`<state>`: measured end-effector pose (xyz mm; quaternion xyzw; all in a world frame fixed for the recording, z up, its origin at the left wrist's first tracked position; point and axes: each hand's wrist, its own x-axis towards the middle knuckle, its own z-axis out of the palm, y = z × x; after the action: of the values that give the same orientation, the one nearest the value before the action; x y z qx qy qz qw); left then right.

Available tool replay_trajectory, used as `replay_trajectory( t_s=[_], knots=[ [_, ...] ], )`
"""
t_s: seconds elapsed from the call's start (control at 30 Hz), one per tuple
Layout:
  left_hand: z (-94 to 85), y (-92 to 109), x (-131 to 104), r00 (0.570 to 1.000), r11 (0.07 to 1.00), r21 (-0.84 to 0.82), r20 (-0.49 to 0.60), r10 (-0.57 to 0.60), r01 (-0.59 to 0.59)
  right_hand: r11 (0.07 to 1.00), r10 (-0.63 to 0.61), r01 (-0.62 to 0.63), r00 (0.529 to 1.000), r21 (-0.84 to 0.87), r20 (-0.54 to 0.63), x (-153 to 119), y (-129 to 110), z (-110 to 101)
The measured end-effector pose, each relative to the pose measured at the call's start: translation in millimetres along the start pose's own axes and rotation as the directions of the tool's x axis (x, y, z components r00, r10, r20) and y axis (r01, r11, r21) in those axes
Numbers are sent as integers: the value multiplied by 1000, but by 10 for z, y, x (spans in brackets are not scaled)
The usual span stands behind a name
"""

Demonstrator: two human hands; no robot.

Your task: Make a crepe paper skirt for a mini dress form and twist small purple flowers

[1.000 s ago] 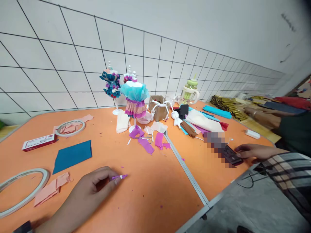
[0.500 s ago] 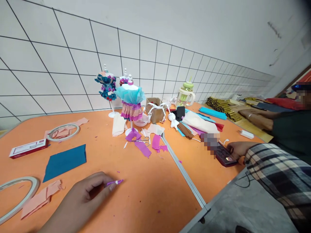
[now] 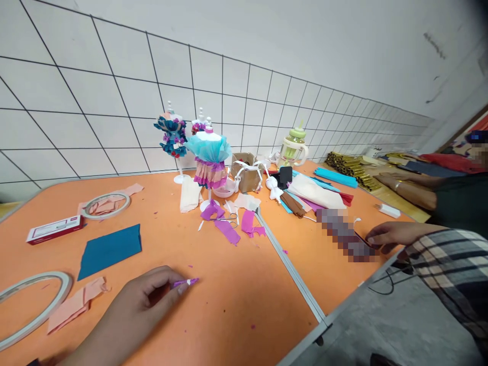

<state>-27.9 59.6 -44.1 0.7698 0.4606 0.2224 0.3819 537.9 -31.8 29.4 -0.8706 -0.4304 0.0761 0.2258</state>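
Observation:
My left hand (image 3: 152, 300) is closed at the lower left, pinching a small rolled purple strip of crepe paper (image 3: 182, 283) with a white band near its tip, just above the orange table. Far to the right, below a plaid sleeve, my right hand (image 3: 396, 236) has bent fingers at the edge of a flat dark red case (image 3: 366, 251), mostly blurred out. A blue paper rectangle (image 3: 110, 250) and folded peach paper (image 3: 78, 307) lie left of my left hand. Ahead are purple paper scraps (image 3: 227, 232) with scissors (image 3: 224, 218).
Little dress stands (image 3: 209, 157) in crepe paper stand near the tiled wall. Tape rolls (image 3: 61, 292) and a red-white box (image 3: 55, 230) are left. A brown box (image 3: 247, 178), a green-lidded bottle (image 3: 293, 147) and paper rolls (image 3: 316, 190) stand behind. Another person's arm (image 3: 412, 193) is right.
My right hand has shifted right, back to the edge of the dark red case. My left hand keeps its pinch on the purple strip. The view has shifted slightly.

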Motion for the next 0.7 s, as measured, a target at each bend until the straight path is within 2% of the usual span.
replay_trajectory(
  t_s=[0.03,0.07,0.1,0.13,0.2,0.27,0.37,0.4,0.43,0.47,0.5,0.57,0.63,0.67,0.7],
  knots=[
    [1,-1,1,1000,1000,-6,0,-1,1,996,75,-83,978,35,195,-21,2,11],
    [2,-1,0,1000,1000,-9,2,-6,6,985,128,-161,917,57,378,-41,14,29],
    [3,1,-2,1000,1000,-9,1,-13,13,975,147,-211,851,72,504,-58,34,51],
    [4,4,-4,1000,1000,-8,1,-19,19,967,145,-237,816,96,559,-69,61,74],
    [6,11,-12,1000,1000,-6,7,-30,30,968,114,-217,831,129,544,-71,109,111],
    [9,14,-17,999,999,-13,20,-32,33,981,126,-182,866,70,483,-49,109,124],
    [12,16,-16,999,999,-45,33,-25,26,991,127,-111,948,-73,290,-57,-86,120],
    [10,18,-12,999,998,-59,30,-20,22,993,90,-69,969,-96,232,-100,-216,131],
    [6,21,-8,1000,997,-69,27,-13,15,988,-29,51,988,-143,155,-172,-377,159],
    [-1,25,-3,1000,997,-72,15,-5,6,968,-173,194,976,-161,134,-276,-565,209],
    [-11,29,0,1000,998,-67,-1,-1,1,931,-327,349,927,-106,182,-409,-772,285],
    [-35,39,3,999,999,-40,-32,-1,0,810,-578,580,761,88,295,-731,-1217,521],
    [-59,47,-3,998,1000,-22,-58,1,-2,664,-743,705,584,250,327,-1058,-1658,845],
    [-70,50,-8,998,1000,-21,-67,5,-6,599,-800,734,523,322,295,-1198,-1867,1025],
    [-78,54,-13,997,1000,-24,-74,12,-14,516,-856,767,442,381,268,-1313,-2065,1208]
  ],
)
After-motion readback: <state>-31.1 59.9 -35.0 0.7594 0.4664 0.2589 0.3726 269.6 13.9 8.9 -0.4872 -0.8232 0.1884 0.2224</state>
